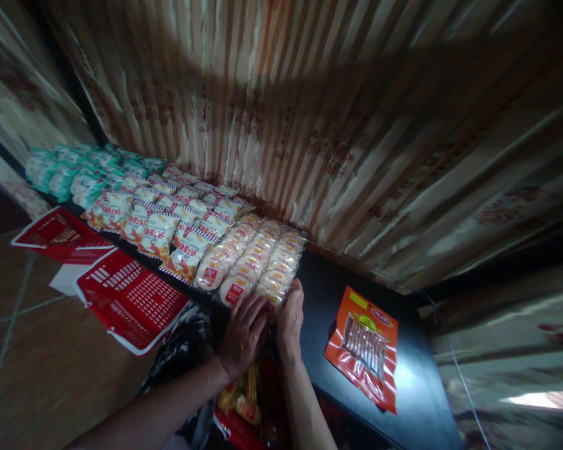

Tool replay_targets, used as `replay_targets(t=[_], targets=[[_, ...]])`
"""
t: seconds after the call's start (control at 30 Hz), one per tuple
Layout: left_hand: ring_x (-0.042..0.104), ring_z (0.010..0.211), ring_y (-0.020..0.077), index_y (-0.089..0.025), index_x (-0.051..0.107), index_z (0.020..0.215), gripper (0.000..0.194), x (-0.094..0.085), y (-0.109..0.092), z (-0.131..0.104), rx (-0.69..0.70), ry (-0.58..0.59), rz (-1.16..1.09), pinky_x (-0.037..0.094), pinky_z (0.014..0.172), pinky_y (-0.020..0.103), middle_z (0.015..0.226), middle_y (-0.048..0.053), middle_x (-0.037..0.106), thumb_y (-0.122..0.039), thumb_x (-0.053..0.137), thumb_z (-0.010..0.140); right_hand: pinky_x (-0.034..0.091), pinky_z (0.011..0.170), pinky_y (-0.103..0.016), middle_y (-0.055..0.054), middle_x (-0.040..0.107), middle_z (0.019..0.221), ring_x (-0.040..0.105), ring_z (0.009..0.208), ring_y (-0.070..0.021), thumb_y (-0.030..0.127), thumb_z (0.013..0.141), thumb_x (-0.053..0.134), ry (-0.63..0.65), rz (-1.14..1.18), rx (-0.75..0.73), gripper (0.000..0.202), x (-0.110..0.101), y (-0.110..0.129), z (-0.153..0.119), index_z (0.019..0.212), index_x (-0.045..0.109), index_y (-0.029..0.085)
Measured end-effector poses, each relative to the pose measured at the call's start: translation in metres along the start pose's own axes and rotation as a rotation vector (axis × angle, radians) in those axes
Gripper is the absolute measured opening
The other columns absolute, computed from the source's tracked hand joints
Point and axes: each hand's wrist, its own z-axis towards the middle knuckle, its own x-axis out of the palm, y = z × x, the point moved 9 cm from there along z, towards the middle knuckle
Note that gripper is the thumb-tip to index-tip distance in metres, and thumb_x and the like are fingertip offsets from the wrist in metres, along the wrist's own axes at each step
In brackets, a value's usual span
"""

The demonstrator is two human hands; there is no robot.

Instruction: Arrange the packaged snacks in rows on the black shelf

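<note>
1. Head view: two bare hands meet at the near end of three neat rows of round snack packs [253, 259], which lie in clear wrapping on a long black table [315, 309].

2. The left hand [246, 334], back upward, lays its bent fingers against the near end of the middle and right-hand rows; whether they grasp a pack cannot be told.

3. The right hand [289, 328] stands on edge beside the right-hand row, fingers touching its near corner. Part of the hand is turned from sight, and any grip there cannot be made out.

4. Left of the round packs, touching or nearly so, white packs [162, 225] with striped edges fill the next stretch of table; green packs [82, 175] cluster at the far left end.

5. Right of the hands, well apart from the rows, an orange pouch [368, 350] lies flat, its clear window showing slim contents.

6. Below the table's front edge, two red baskets with pale rims, one farther left [60, 234] and one nearer [131, 300], show above a tiled floor [42, 337]. Yellow packages [248, 400] sit in shadow beneath the wrists.

7. A pleated, flower-printed curtain [281, 81] hangs behind the display.
</note>
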Motion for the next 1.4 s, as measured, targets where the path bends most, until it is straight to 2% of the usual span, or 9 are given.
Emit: replay_targets(t=[0.17, 0.37, 0.53, 0.73, 0.87, 1.0, 1.2, 1.3, 1.4], targets=[[0.039, 0.127, 0.0222, -0.018, 0.054, 0.118, 0.032, 0.0, 0.0, 0.0, 0.001, 0.002, 0.019, 0.028, 0.107, 0.047, 0.129, 0.007, 0.053, -0.021, 0.045, 0.087, 0.027, 0.105, -0.038, -0.015, 0.037, 0.14, 0.035, 0.129, -0.0229, 0.058, 0.086, 0.021, -0.027, -0.019, 0.003, 0.07, -0.003, -0.002, 0.005, 0.136, 0.033, 0.009], [0.039, 0.127, 0.0211, -0.019, 0.053, 0.12, 0.033, 0.003, 0.0, 0.001, 0.004, 0.028, 0.015, 0.027, 0.108, 0.047, 0.132, 0.006, 0.051, -0.02, 0.043, 0.088, 0.037, 0.096, -0.037, -0.013, 0.048, 0.13, 0.046, 0.119, -0.0226, 0.054, 0.087, 0.02, -0.009, -0.041, -0.068, 0.064, 0.004, 0.004, 0.008, 0.134, 0.037, 0.014], [0.039, 0.128, 0.021, -0.02, 0.053, 0.121, 0.033, 0.006, 0.0, 0.001, -0.006, 0.065, 0.029, 0.027, 0.108, 0.047, 0.133, 0.006, 0.049, -0.022, 0.041, 0.089, 0.032, 0.1, -0.039, -0.014, 0.045, 0.134, 0.04, 0.123, -0.0231, 0.054, 0.087, 0.021, -0.027, -0.096, -0.091, 0.065, 0.006, 0.003, 0.012, 0.134, 0.037, 0.013], [0.037, 0.129, 0.021, -0.019, 0.055, 0.117, 0.031, 0.004, 0.0, 0.001, 0.002, 0.03, 0.022, 0.026, 0.109, 0.048, 0.133, 0.007, 0.049, -0.021, 0.042, 0.089, 0.028, 0.104, -0.04, -0.018, 0.038, 0.138, 0.035, 0.128, -0.024, 0.053, 0.087, 0.021, -0.022, -0.175, -0.119, 0.067, 0.003, 0.006, 0.012, 0.135, 0.033, 0.008], [0.037, 0.129, 0.0218, -0.017, 0.054, 0.119, 0.032, 0.006, 0.001, -0.001, 0.006, 0.013, 0.016, 0.026, 0.109, 0.049, 0.131, 0.007, 0.051, -0.02, 0.043, 0.088, 0.021, 0.108, -0.042, -0.017, 0.034, 0.142, 0.029, 0.132, -0.0228, 0.051, 0.088, 0.022, -0.064, -0.27, -0.197, 0.065, -0.008, 0.012, -0.004, 0.136, 0.032, 0.008], [0.038, 0.128, 0.0217, -0.015, 0.053, 0.118, 0.032, 0.004, 0.0, -0.004, 0.038, -0.035, 0.013, 0.029, 0.108, 0.047, 0.126, 0.009, 0.055, -0.02, 0.045, 0.088, 0.021, 0.109, -0.045, -0.017, 0.029, 0.145, 0.024, 0.134, -0.0228, 0.047, 0.088, 0.027, -0.044, -0.383, -0.307, 0.061, -0.01, 0.013, -0.03, 0.136, 0.032, 0.01], [0.037, 0.128, 0.0238, -0.016, 0.058, 0.107, 0.023, 0.003, 0.0, -0.008, 0.046, -0.05, 0.055, 0.031, 0.107, 0.048, 0.125, 0.009, 0.055, -0.024, 0.044, 0.09, 0.021, 0.107, -0.05, -0.018, 0.025, 0.146, 0.018, 0.137, -0.0248, 0.038, 0.089, 0.029, -0.036, -0.528, -0.488, 0.052, -0.003, 0.018, -0.06, 0.132, 0.039, 0.009], [0.032, 0.131, 0.0245, -0.017, 0.057, 0.109, 0.025, 0.001, 0.0, -0.01, 0.026, -0.019, 0.068, 0.032, 0.106, 0.048, 0.128, 0.008, 0.053, -0.025, 0.043, 0.09, 0.021, 0.107, -0.053, -0.017, 0.023, 0.147, 0.013, 0.138, -0.025, 0.033, 0.09, 0.029, -0.025, -0.572, -0.573, 0.048, 0.002, 0.02, -0.068, 0.13, 0.042, 0.01], [0.028, 0.133, 0.0253, -0.017, 0.055, 0.113, 0.028, -0.009, 0.003, -0.016, -0.006, -0.033, 0.072, 0.032, 0.106, 0.049, 0.131, 0.009, 0.05, -0.024, 0.042, 0.09, 0.022, 0.106, -0.053, -0.017, 0.02, 0.148, 0.008, 0.139, -0.0251, 0.028, 0.09, 0.029, 0.0, -0.625, -0.62, 0.045, 0.008, 0.02, -0.074, 0.129, 0.043, 0.009]])
